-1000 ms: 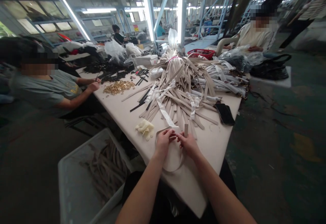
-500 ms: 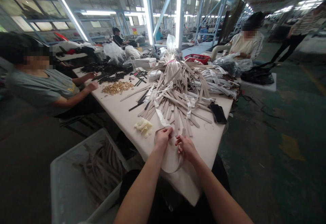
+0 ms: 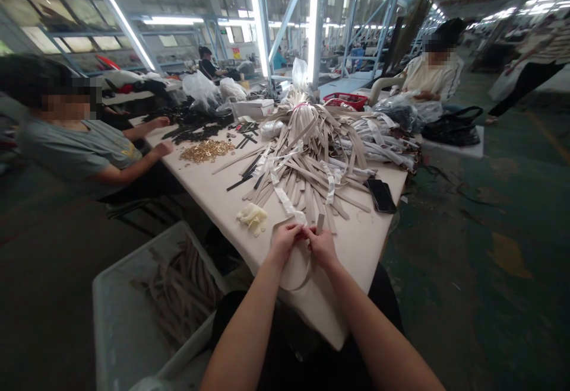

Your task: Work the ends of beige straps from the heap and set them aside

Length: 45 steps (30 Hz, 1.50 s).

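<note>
Near the table's front corner, my left hand (image 3: 285,240) and my right hand (image 3: 320,245) meet, fingertips pinched together. Between them they hold a beige strap (image 3: 301,284), which loops down below the hands toward the table edge. One strap end sticks up above my right hand. A white tape strip (image 3: 284,199) runs from the pile down to my left fingertips. Beyond lies a large bundle of beige straps (image 3: 307,118), tied at its top with a pink band. Crumpled pale yellow material (image 3: 253,219) sits left of my hands.
Gold metal rings (image 3: 207,151) lie at the left of the table (image 3: 209,192), near a seated person's hands. A black phone (image 3: 380,195) rests at the right edge. Below left stands a plastic bin (image 3: 111,320) of straps. A red basket (image 3: 346,101) is at the back.
My right hand has closed its fingers and moved in against my left. The strap loop has narrowed. At left, the seated person's hands have shifted slightly; the walking person at right has moved.
</note>
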Each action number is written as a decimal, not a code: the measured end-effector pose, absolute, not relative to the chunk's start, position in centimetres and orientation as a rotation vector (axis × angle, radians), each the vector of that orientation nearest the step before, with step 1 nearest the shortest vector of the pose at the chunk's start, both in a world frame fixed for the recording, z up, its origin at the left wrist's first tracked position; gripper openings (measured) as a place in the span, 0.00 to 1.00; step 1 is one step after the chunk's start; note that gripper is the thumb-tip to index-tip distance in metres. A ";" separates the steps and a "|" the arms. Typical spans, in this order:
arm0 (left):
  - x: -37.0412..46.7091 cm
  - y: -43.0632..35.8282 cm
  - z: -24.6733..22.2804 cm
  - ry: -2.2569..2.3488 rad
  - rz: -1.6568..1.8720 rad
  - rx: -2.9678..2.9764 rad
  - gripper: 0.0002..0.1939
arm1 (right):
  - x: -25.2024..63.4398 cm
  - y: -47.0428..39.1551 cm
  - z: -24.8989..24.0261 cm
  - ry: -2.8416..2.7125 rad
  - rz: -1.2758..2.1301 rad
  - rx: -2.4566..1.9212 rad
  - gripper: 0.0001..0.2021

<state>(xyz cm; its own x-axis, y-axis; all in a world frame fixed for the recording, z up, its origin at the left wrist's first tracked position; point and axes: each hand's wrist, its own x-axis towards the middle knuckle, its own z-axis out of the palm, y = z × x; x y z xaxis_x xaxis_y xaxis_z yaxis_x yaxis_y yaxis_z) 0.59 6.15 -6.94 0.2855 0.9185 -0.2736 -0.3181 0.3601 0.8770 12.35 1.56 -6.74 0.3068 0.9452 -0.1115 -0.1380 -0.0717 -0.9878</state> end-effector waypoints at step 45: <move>1.2 7.2 -8.1 0.974 1.126 0.747 0.21 | 10.3 -2.3 -6.2 -0.976 0.982 -1.443 0.17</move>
<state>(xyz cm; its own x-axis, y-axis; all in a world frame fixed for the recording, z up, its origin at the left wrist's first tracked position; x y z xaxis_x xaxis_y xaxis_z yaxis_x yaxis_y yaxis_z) 1.18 7.23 -8.13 0.1257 0.9600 -0.2502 -0.3856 0.2797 0.8793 10.33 -2.27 -6.21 0.3211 0.9453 -0.0579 0.0519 -0.0786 -0.9956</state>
